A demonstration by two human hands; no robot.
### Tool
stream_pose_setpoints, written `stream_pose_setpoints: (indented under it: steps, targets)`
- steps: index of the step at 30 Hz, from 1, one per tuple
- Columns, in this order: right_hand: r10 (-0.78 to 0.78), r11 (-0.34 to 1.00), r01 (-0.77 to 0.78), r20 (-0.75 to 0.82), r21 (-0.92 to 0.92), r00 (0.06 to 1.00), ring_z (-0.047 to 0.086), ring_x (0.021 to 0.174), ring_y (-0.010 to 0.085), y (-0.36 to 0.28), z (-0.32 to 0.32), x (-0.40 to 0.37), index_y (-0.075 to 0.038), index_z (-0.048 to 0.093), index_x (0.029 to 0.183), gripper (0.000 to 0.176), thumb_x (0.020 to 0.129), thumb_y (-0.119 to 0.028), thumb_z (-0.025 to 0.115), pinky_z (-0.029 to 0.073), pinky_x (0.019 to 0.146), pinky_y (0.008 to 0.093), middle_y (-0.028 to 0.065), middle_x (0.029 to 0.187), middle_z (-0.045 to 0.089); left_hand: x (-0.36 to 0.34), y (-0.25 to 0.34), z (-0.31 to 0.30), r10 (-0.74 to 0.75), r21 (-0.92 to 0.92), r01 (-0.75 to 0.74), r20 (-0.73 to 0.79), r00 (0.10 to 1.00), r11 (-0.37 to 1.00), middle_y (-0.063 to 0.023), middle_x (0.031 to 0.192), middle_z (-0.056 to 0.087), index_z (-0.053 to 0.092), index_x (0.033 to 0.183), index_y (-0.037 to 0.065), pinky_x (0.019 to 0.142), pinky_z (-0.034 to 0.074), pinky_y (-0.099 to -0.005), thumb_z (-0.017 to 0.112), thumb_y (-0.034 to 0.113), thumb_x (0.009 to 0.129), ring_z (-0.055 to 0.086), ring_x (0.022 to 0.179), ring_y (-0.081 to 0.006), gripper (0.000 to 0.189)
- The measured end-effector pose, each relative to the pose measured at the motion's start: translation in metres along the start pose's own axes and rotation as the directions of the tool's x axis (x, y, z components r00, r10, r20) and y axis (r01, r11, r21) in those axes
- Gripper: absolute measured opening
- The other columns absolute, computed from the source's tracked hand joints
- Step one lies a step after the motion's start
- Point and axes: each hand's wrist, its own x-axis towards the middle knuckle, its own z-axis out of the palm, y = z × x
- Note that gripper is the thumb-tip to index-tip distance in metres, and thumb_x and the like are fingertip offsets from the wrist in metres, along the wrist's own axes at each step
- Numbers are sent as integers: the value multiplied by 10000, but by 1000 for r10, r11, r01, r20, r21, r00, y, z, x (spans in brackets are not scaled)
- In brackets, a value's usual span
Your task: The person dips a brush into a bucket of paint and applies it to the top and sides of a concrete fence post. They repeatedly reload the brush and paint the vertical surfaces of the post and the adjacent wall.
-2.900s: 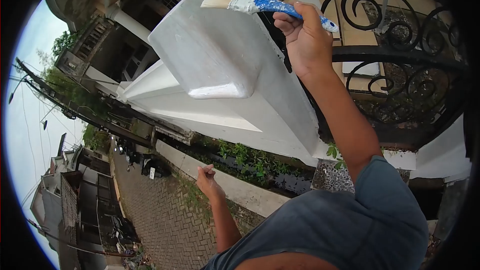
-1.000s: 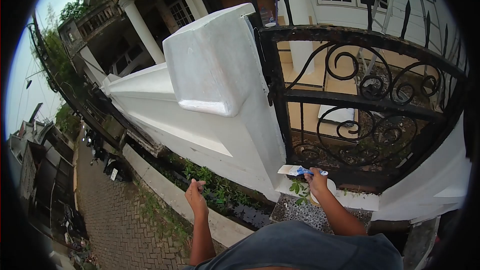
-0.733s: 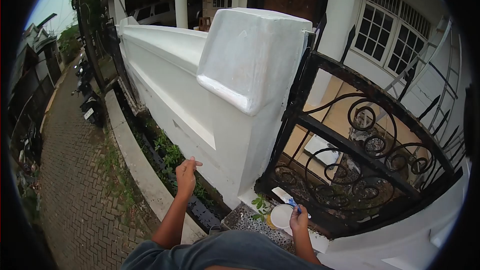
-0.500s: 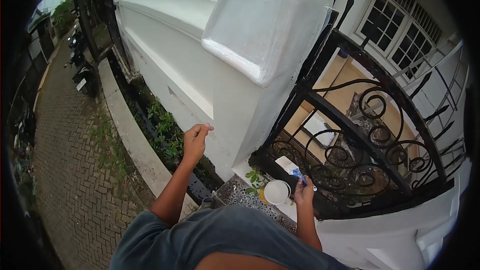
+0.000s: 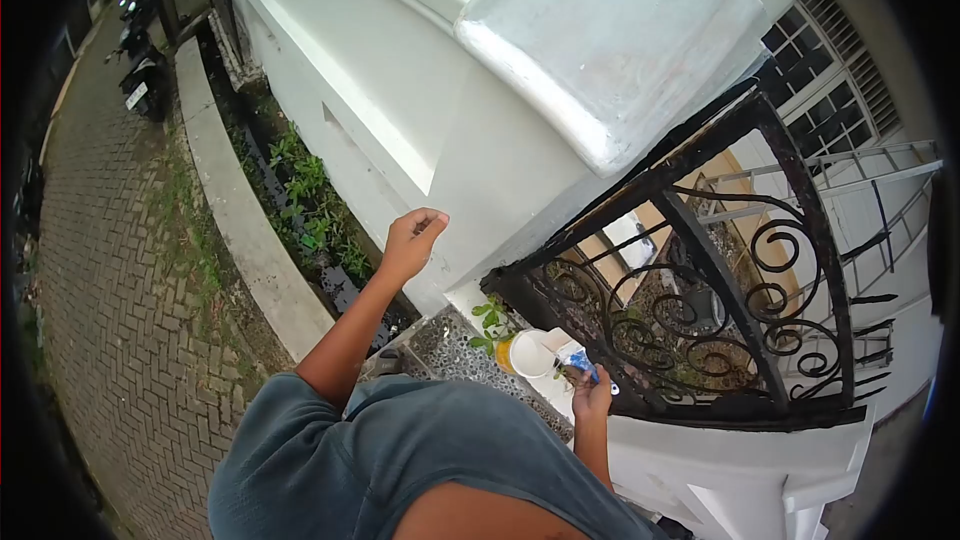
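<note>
My right hand (image 5: 592, 393) grips a paintbrush (image 5: 573, 356) with a blue handle and pale, paint-coated bristles. The brush head overlaps the right rim of a small yellow bucket (image 5: 505, 356) holding white paint. That bucket stands on pebbled ground at the foot of the white pillar (image 5: 500, 185). Raised in front of the pillar's lower part, my left hand (image 5: 412, 243) has its fingers curled in and the thumb close to them, with nothing showing between them. Above, the pillar's broad cap (image 5: 610, 35) looks shiny, with uneven greyish-white patches.
A black wrought-iron gate (image 5: 690, 240) with scrollwork and spikes stands right of the pillar. A ladder (image 5: 870, 168) lies beyond it. On the left are a plant-grown ditch (image 5: 310, 205), a concrete curb (image 5: 225, 180), brick paving (image 5: 120, 280) and parked motorcycles (image 5: 143, 85).
My view has tilted downward. The paintbrush in my right hand has come left to the bucket's rim. My left hand stays raised by the pillar, fingers curled.
</note>
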Motion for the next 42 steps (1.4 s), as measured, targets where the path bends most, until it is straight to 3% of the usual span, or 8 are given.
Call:
stream_pose_setpoints:
  steps: [7,8,11,17,20,26,38,42]
  targets:
    - [-216,968,219,38,-125,976,565,693,131,-42,83,-47,-32,626,1015,153,914,-140,665,492,582,232,29,883,592,75,13,9,333,247,-327,16,943,912,-116,1114,619,623,1177,62,746,498,-334,763,182,794,595,868,-196,425]
    - [-268,953,275,68,-126,961,563,697,131,-51,92,-53,-29,625,1027,161,919,-144,659,487,584,236,32,894,594,89,20,9,289,257,-296,64,955,920,-165,1279,530,526,1303,66,874,494,-393,786,177,754,564,1054,-286,617]
    - [-422,896,430,91,-108,902,544,670,117,-79,130,-77,-41,602,1041,182,953,-198,634,468,595,240,20,898,594,127,29,21,513,390,-450,-70,856,803,-175,1374,456,415,1394,49,1023,423,-430,826,227,726,467,1229,-340,804]
    - [-650,749,662,215,16,729,519,663,99,-148,198,-132,-53,574,1027,204,981,-250,604,431,562,220,17,901,583,169,37,23,453,324,-405,-85,887,855,-194,1410,418,335,1435,13,1116,319,-476,889,356,642,373,1324,-374,1027]
    - [-714,665,744,345,60,610,518,635,90,-189,213,-144,-62,557,971,191,1002,-251,563,413,513,203,10,825,562,171,31,23,385,295,-369,3,923,881,-194,1385,449,357,1420,2,1097,314,-483,884,377,642,395,1305,-364,1012]
    - [-820,540,831,303,132,485,502,523,29,-210,281,-206,-87,534,893,197,997,-253,555,424,430,131,-21,693,546,171,28,23,424,214,-417,18,906,883,-190,1370,463,374,1421,46,1074,332,-487,870,341,667,418,1288,-377,949]
    - [-789,613,777,163,147,592,479,475,41,-222,252,-186,-106,488,861,169,977,-205,560,376,356,152,-11,703,536,172,28,24,399,148,-395,3,917,907,-194,1354,459,389,1412,53,1041,389,-478,887,221,645,452,1253,-373,929]
    - [-747,664,736,94,130,658,475,491,51,-217,227,-174,-81,513,906,147,985,-204,527,371,368,151,8,700,532,175,25,25,417,172,-406,-30,908,898,-203,1331,480,396,1410,33,1018,380,-489,865,319,683,471,1225,-376,912]
